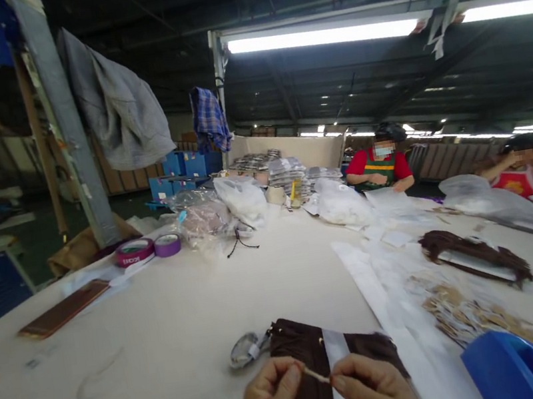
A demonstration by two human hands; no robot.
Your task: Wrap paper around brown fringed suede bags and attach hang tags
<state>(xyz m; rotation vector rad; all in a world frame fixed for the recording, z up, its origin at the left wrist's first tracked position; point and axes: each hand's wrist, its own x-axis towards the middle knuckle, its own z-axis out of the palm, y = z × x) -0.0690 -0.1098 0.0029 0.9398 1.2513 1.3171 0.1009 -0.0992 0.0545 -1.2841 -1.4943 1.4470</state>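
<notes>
Above a folded dark brown fabric piece [295, 350], my left hand [272, 397] and my right hand [375, 388] pinch opposite ends of a short pale cord [316, 375]. The cord is drawn out between the fingertips. A white strip [336, 347] runs down over the brown fabric. Something clear and crinkled shows at the bottom, partly hidden by my right hand. Touching the fabric's far left corner is a small grey coiled bundle [244, 350], whose kind I cannot make out.
On the left lie a phone [64, 309] and purple tape rolls [134, 252]. Plastic-wrapped goods [203, 216] stand behind. To the right are a blue holder [513, 366], a heap of tan tags with strings [461, 310] and a brown bundle [475, 257]. Two people sit beyond.
</notes>
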